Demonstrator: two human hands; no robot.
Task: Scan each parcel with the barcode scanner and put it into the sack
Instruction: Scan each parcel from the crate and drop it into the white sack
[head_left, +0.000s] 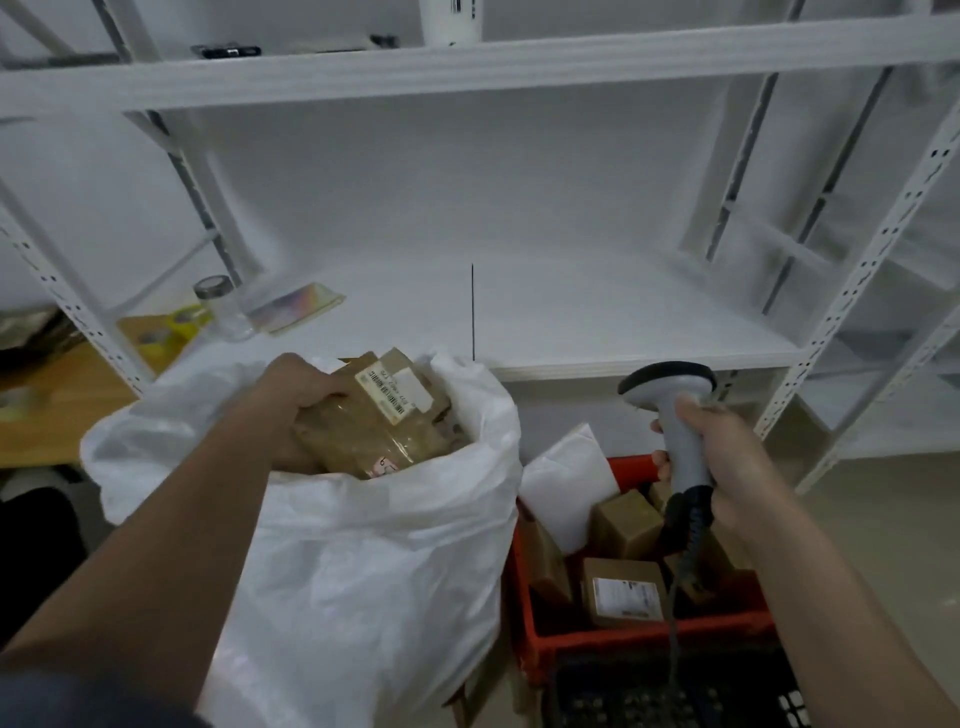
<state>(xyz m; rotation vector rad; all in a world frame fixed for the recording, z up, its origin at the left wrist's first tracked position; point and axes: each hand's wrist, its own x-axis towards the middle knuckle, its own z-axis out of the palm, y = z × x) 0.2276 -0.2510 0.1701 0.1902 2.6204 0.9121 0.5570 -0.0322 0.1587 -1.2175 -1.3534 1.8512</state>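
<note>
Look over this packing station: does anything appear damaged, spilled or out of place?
Nothing stands out. The left hand holds a brown parcel at the mouth of the white sack; the right hand grips the scanner above the red crate of parcels.

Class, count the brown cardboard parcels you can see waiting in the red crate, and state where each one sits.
3 clear ones in the red crate: labelled box at front, plain box behind it, tall box at left. More lie partly hidden behind the scanner.

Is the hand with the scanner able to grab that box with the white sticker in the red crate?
Probably not right now. The right hand is wrapped around the barcode scanner, so its fingers are full. The labelled box lies uncovered in the red crate, just below that hand.
</note>
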